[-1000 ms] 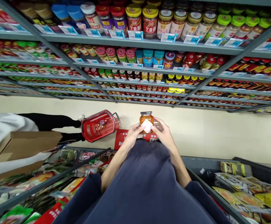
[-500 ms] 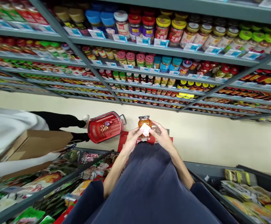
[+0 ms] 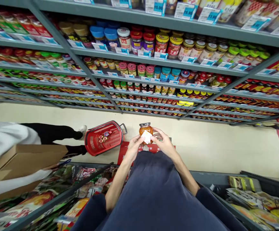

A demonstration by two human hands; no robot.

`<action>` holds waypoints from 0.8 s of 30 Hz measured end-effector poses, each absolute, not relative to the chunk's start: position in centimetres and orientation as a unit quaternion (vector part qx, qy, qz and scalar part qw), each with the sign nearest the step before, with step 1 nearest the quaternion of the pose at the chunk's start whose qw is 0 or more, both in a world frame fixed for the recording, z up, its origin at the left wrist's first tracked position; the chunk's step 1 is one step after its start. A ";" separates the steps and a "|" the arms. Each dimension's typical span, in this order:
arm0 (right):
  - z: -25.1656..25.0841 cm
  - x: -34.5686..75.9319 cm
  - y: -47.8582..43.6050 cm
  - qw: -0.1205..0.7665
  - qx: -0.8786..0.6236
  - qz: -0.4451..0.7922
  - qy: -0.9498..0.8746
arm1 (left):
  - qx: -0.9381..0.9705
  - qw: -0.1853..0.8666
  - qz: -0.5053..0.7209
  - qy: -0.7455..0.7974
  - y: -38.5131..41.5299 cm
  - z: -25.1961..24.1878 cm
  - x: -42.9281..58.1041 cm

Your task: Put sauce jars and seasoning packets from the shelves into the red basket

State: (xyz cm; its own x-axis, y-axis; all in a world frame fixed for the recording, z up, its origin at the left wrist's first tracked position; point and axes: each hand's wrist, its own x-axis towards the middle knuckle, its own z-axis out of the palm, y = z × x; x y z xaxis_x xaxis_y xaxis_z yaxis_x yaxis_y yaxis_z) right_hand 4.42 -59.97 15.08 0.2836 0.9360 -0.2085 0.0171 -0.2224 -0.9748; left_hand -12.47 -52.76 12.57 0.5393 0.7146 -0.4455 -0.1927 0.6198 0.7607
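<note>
- One squat, round, orange-filled jar, likely glass (image 3: 143,130), sits between both hands, just beyond the navy cloth shirt (image 3: 151,189).
- Left hand (image 3: 134,147), right hand (image 3: 164,142): fingers partly curled, gripping opposite sides; thumbs on the white diamond-shaped label (image 3: 146,137).
- Probably weighty for its size, rigid, slick, breakable.
- Best hold: both sides, low; the dark, flat lid (image 3: 144,124) seems a poorer grip.

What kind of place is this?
Probably a supermarket: there are long shelves packed with jars, price tags along their edges, and a red shopping basket on the floor.
</note>
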 end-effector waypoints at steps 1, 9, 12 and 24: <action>15.0 4.6 -60.1 0.496 -0.631 0.462 -0.378 | 0.333 0.813 0.280 0.387 -52.8 12.6 -12.3; 15.2 5.1 -60.3 0.475 -0.642 0.467 -0.379 | 0.329 0.810 0.296 0.384 -53.2 12.4 -11.8; 15.2 4.8 -60.4 0.465 -0.646 0.478 -0.372 | 0.327 0.811 0.302 0.379 -53.4 12.1 -12.1; 14.7 3.1 -59.7 0.446 -0.655 0.482 -0.372 | 0.328 0.810 0.307 0.378 -53.1 10.6 -14.0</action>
